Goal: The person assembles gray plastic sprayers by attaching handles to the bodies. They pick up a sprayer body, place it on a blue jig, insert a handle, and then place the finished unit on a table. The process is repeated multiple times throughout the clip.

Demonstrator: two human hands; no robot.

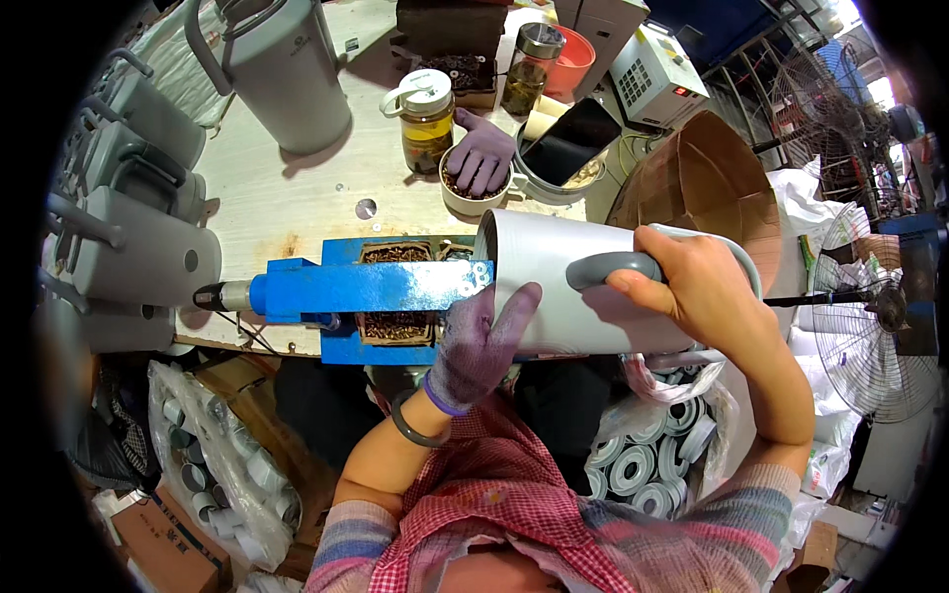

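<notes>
A light-grey vacuum jug [583, 287] lies sideways in front of me, its mouth facing left over the tip of a blue machine arm [386, 289]. My right hand [692, 287], bare, wraps round the jug's dark-grey handle [608, 269]. My left hand [473, 346], in a purple-grey glove, is at the mouth rim. Its thumb lies along the jug's outer wall, and the other fingers are by the rim and the arm's end, partly hidden. Several small washers [474, 277] lie on that end. Below the arm is a box of small brass-coloured fasteners [395, 327].
Grey jugs [282, 79] stand at the back and left of the table [257, 188]. A purple glove [481, 153] lies over a cup, near a tea jar [427, 128] and a phone [570, 141]. To the right are a cardboard drum [702, 188] and a fan [880, 306]; bags of ring parts [643, 460] sit below.
</notes>
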